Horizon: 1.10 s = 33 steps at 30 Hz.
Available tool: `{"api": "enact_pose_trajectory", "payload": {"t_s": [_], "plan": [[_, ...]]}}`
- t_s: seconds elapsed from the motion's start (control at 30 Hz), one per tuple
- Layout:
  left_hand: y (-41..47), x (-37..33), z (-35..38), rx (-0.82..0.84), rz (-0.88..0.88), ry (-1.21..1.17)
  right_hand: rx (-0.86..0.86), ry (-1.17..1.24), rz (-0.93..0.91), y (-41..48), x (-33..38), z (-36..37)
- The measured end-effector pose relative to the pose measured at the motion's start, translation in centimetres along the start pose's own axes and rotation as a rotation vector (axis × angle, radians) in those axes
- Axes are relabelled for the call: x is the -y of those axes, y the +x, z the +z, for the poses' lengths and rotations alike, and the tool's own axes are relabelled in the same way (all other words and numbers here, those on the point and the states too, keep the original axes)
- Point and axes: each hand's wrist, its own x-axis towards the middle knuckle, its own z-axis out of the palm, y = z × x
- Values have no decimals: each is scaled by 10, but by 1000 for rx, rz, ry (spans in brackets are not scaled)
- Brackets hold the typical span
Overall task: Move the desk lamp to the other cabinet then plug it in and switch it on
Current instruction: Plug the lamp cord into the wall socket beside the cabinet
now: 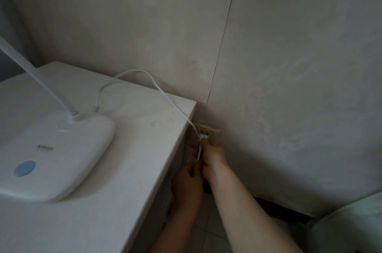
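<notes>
A white desk lamp (pixel 53 162) with a flat base and a round blue button (pixel 24 168) stands on the white cabinet (pixel 115 201) at the left. Its slanted neck runs out of the frame at the upper left. The lamp's white cord (pixel 148 76) arcs over the cabinet's back corner and drops to a cream wall socket (pixel 208 132). My right hand (pixel 213 154) pinches the white plug (pixel 203 139) against the socket. My left hand (pixel 187 186) is lower, beside the cabinet's side, its fingers on the slack cord; that grip is dim and partly hidden.
A pale plaster wall with a vertical seam (pixel 225 31) fills the background. A dark skirting strip (pixel 275 205) runs along the wall's foot above a tiled floor (pixel 208 228). Pale green fabric (pixel 355 223) lies at the lower right.
</notes>
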Motion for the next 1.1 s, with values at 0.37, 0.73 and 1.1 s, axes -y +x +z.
{"api": "enact_pose_trajectory", "payload": {"t_s": [0.37,0.73,1.1], "plan": [[3,-13,8,-77,-58,-144,-3,-24,34,6,7,-3],[23,-25,18,-113,-39,-181,-74,23,23,19,14,3],[43,-30,20,-129,-56,-207,-28,65,97,29,12,1]]}}
